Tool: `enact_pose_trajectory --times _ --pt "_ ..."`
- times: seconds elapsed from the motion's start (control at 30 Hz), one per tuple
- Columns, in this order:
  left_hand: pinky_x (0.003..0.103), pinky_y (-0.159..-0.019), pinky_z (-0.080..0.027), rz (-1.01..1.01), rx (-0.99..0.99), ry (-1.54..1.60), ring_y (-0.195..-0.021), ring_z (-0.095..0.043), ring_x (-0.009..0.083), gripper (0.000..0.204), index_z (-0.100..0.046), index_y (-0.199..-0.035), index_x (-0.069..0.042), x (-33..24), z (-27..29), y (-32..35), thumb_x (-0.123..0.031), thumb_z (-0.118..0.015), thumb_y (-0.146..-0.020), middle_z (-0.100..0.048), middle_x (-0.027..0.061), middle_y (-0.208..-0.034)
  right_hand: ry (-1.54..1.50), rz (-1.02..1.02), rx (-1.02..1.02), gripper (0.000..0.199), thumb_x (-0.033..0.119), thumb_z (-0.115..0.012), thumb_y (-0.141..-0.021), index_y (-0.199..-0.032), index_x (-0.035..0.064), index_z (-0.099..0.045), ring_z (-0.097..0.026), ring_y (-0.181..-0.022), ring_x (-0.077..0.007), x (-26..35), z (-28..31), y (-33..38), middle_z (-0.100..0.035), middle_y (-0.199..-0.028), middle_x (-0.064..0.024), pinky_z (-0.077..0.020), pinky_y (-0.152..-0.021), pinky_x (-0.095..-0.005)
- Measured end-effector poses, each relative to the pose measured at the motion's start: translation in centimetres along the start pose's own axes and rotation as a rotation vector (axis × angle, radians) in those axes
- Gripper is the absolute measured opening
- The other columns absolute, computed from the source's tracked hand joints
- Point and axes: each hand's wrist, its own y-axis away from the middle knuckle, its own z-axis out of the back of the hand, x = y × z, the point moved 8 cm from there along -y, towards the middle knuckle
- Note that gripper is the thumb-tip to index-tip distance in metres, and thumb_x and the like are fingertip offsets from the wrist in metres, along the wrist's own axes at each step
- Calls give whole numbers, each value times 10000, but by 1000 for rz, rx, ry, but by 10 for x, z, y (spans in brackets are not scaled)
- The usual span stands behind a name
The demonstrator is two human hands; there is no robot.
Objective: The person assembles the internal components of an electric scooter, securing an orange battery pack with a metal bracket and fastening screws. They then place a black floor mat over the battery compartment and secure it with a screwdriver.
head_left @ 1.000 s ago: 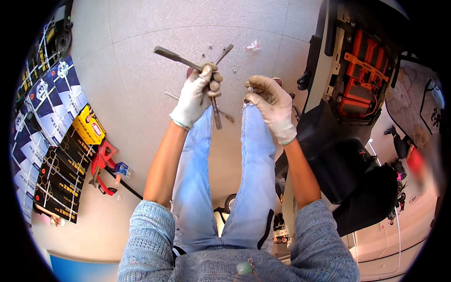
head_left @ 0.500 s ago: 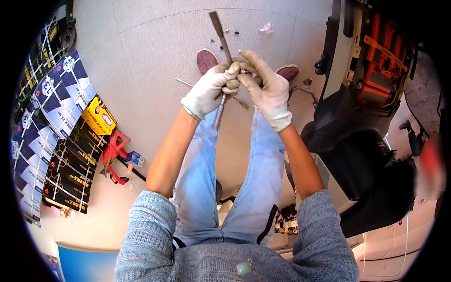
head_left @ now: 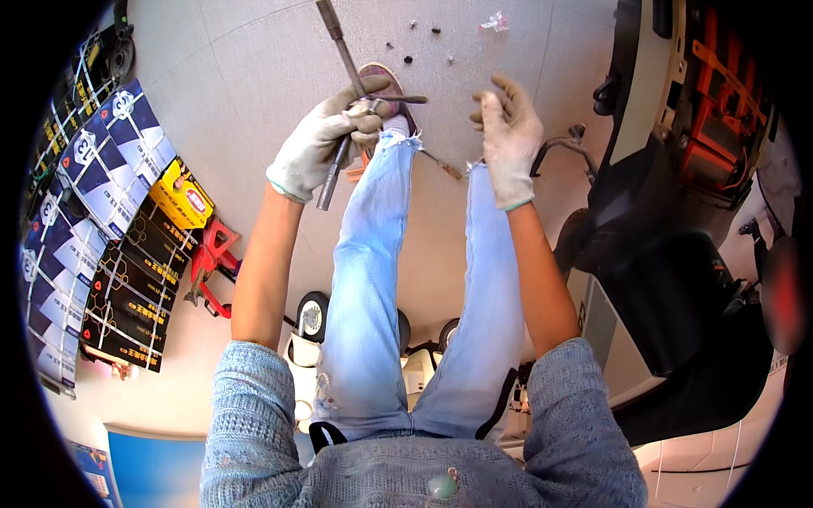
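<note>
Your left hand grips the cross wrench. Your right hand — half-curled, loosely spread — hangs apart from it.

The person's gloved left hand is wrapped around the middle of a metal cross wrench, one long arm pointing away from the body. Over to its right, well apart from the tool, the gloved right hand hangs with fingers loosely bent. Small dark pieces lie scattered on the grey floor beyond, near a crumpled clear wrapper; stacked boxes stand at the left.
</note>
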Motion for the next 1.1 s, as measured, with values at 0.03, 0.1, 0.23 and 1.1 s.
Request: enact_pose_trajectory --times 0.03,0.1,0.23,1.1 --pt "171 -574 -422 8 59 45 -707 -446 71 642 -215 -1360 31 -1 3 4 -1 -560 -819 -463 103 -1027 55 -23 -9 347 180 -569 -842 -1153 31 -537 -623 -713 -150 -32 10 -2 -659 -991 -90 -505 -653 -271" --pt "191 -615 -432 -46 65 100 -739 -453 86 638 -220 -1356 26 -3 13 3 15 -555 -813 -462 104 -1027 265 -50 -17 267 188 -572 -825 -1030 21 -602 -641 -743 -207 -97 30 -3 -664 -920 -120 -500 -686 -312" --pt "202 -649 -408 -125 -45 112 -729 -425 82 443 -357 -1255 17 -13 38 17 -12 -538 -852 -462 100 -1006 609 -163 89 228 210 -576 -792 -912 27 -640 -646 -736 -240 -186 25 33 -654 -784 -156 -492 -672 -341" --pt "243 -802 -462 -163 269 509 -857 -488 122 340 -362 -1223 21 78 -45 29 -28 -480 -908 -438 91 -1030 -538 -521 -113 237 196 -596 -845 -973 -3 -581 -505 -519 -103 -259 66 170 -597 -769 -66 -374 -441 -213"
